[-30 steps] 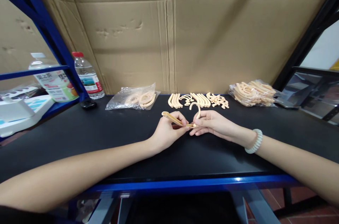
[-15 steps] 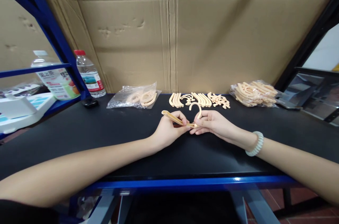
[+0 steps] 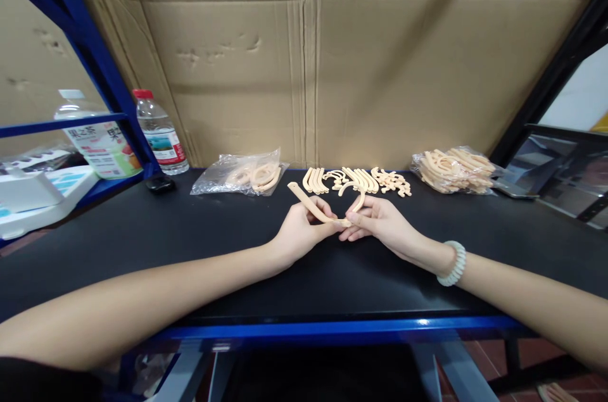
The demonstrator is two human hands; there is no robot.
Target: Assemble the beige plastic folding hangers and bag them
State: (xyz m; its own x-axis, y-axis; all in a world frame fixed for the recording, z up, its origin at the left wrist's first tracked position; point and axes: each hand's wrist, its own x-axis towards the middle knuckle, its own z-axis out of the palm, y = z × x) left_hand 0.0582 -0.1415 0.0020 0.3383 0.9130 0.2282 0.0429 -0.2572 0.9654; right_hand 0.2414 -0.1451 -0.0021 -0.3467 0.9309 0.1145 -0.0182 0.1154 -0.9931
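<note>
Above the black table (image 3: pixel 294 288), my left hand (image 3: pixel 300 232) pinches a beige plastic hanger arm (image 3: pixel 308 202), whose free end points up and left. My right hand (image 3: pixel 387 226) is closed on the lower end of a curved beige hanger hook (image 3: pixel 361 193). The hook's round top stands above the fingers, opening to the left. Both pieces meet between my fingertips, where the fingers partly cover the joint; I cannot tell whether they are locked together. A pale beaded bracelet (image 3: pixel 453 264) circles my right wrist.
Behind my hands lie rows of beige hanger arms (image 3: pixel 360 179), loose hooks (image 3: pixel 336 176) and small connecting pieces (image 3: pixel 393 181). Bagged parts sit at left (image 3: pixel 237 175) and right (image 3: pixel 453 169). A red-capped bottle (image 3: pixel 162 141) and dark small object (image 3: pixel 160 183) stand left. Cardboard (image 3: pixel 228 60) walls the back.
The hanger arm has rolled over, so its smooth side shows instead of its hollow side, and its free end is higher. The hook has tilted to the right.
</note>
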